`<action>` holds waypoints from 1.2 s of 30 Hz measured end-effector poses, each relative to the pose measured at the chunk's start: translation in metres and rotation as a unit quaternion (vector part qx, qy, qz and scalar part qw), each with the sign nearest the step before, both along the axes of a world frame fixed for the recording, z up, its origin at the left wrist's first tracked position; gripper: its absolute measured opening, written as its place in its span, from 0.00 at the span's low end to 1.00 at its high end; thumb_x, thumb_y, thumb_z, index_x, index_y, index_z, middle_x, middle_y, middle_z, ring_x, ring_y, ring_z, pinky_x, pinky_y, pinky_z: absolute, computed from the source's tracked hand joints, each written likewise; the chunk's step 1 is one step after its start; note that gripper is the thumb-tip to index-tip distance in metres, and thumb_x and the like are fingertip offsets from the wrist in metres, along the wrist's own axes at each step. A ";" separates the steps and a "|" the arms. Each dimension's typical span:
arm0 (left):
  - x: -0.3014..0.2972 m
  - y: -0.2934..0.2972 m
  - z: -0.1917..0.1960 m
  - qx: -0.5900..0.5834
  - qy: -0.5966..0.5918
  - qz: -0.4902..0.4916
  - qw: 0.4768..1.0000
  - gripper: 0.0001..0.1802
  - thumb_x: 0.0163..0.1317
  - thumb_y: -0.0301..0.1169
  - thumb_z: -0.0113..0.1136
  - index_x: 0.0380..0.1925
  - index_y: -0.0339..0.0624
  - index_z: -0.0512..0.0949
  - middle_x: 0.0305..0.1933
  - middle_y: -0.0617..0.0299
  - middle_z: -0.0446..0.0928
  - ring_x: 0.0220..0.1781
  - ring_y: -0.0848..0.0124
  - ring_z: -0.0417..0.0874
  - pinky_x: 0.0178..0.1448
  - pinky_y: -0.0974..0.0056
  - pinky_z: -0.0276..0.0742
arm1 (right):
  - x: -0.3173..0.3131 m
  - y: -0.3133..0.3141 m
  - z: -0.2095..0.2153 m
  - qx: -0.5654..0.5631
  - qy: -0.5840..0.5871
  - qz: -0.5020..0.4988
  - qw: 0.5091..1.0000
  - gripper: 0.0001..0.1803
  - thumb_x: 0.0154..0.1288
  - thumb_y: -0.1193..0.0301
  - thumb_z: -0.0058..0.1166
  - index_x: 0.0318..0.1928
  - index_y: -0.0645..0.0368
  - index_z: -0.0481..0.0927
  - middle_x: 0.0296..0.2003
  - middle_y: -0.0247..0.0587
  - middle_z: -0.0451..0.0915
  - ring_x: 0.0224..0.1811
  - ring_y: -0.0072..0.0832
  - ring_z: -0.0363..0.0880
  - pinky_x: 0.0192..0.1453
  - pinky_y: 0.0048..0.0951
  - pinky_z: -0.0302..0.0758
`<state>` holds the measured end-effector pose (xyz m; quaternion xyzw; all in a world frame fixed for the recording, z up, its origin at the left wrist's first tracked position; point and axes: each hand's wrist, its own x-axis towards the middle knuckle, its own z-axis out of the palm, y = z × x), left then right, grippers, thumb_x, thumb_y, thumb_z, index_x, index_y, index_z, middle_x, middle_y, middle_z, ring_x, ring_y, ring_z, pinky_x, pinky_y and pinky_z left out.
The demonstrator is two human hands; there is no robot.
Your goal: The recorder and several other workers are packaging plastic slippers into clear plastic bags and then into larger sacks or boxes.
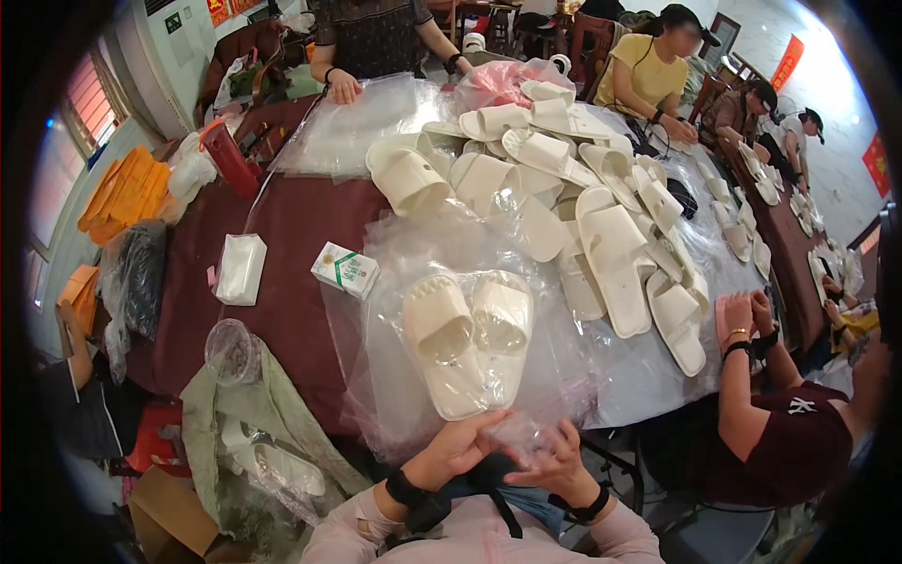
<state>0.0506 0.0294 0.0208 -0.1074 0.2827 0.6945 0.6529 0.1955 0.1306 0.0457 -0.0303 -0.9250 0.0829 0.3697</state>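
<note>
A pair of cream slippers (469, 343) in clear plastic lies in front of me on a stack of clear bags (376, 404). At the table's near edge, my left hand (460, 445) pinches a crumpled clear plastic bag (519, 434) just below the slippers' heels. Facing it, my right hand (556, 467) has its fingers spread and bent, touching the same plastic on its right side. Whether this plastic belongs to the slippers' bag I cannot tell.
Loose cream slippers (611, 244) are heaped beyond. Left stand a tissue pack (241, 270), a small white-green box (346, 270) and a plastic cup (232, 352). Bagged slippers (287, 475) lie in a greenish sack (272, 395). A person (799, 423) sits close on my right; others work around the tables.
</note>
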 end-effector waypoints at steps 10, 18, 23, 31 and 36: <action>-0.002 -0.002 0.007 -0.047 0.013 0.009 0.999 0.14 0.62 0.26 0.54 0.48 0.40 0.71 0.44 0.60 0.76 0.45 0.68 0.79 0.43 0.62 0.79 | -0.008 0.015 0.025 0.096 -0.210 0.008 0.973 0.27 0.52 0.63 0.58 0.55 0.45 0.73 0.51 0.36 0.72 0.51 0.37 0.69 0.53 0.37 0.66; -0.002 -0.003 -0.003 -0.016 0.010 -0.024 1.000 0.14 0.64 0.28 0.52 0.48 0.35 0.70 0.45 0.55 0.77 0.45 0.67 0.79 0.44 0.63 0.79 | -0.010 0.008 0.012 0.000 -0.164 0.010 0.986 0.20 0.45 0.69 0.60 0.42 0.61 0.74 0.29 0.37 0.74 0.29 0.33 0.72 0.32 0.31 0.70; 0.002 -0.001 0.001 0.002 0.008 -0.004 1.000 0.16 0.64 0.29 0.53 0.50 0.34 0.68 0.45 0.52 0.77 0.46 0.65 0.78 0.44 0.62 0.79 | -0.011 -0.001 0.004 -0.194 -0.133 -0.009 0.972 0.11 0.54 0.67 0.58 0.34 0.61 0.75 0.23 0.44 0.73 0.22 0.38 0.70 0.27 0.30 0.68; 0.006 -0.003 -0.006 0.030 0.011 -0.038 0.999 0.18 0.65 0.33 0.52 0.51 0.35 0.68 0.49 0.53 0.76 0.47 0.67 0.78 0.47 0.65 0.77 | -0.004 -0.002 0.002 -0.762 -0.255 0.028 0.594 0.18 0.70 0.59 0.42 0.32 0.61 0.74 0.18 0.29 0.68 0.16 0.19 0.64 0.19 0.22 0.60; 0.004 -0.001 0.005 0.029 0.036 -0.121 0.992 0.19 0.67 0.38 0.46 0.51 0.36 0.71 0.49 0.59 0.76 0.46 0.73 0.76 0.50 0.69 0.72 | -0.009 0.007 0.011 -0.892 -0.244 0.082 0.372 0.21 0.72 0.56 0.37 0.31 0.58 0.73 0.16 0.29 0.65 0.14 0.15 0.57 0.16 0.18 0.53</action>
